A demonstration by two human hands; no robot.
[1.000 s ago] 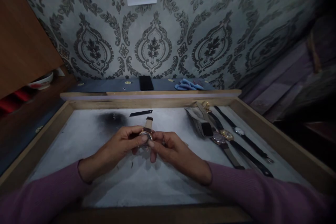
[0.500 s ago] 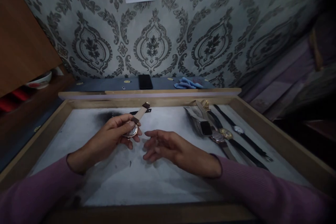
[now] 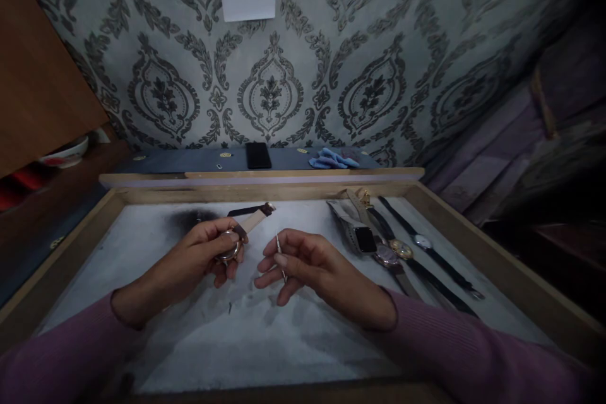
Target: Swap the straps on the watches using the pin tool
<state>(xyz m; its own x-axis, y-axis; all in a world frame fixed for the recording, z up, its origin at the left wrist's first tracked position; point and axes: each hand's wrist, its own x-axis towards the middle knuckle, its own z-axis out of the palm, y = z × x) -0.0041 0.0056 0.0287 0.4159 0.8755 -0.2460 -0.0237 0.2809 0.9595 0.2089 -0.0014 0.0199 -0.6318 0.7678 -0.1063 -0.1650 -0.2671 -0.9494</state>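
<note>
My left hand is closed round a wristwatch with a round case, its thumb over the case. One half of the watch's strap, with a pale underside, sticks out up and to the right. Behind it a dark strap lies on the white surface. My right hand, just right of the watch and apart from it, pinches a thin, pointed metal tool between thumb and fingers. The tool stands nearly upright; its exact kind is too small to make out.
A wooden rim surrounds the white work surface. On the right lie a smartwatch and several other wristwatches, among them a gold-faced watch. Beyond the rim are a black phone and a blue cloth.
The thin metal tool now shows in my right hand, where the thumb has closed toward the fingers. My left hand has tilted the watch slightly. The whole view has shifted a little.
</note>
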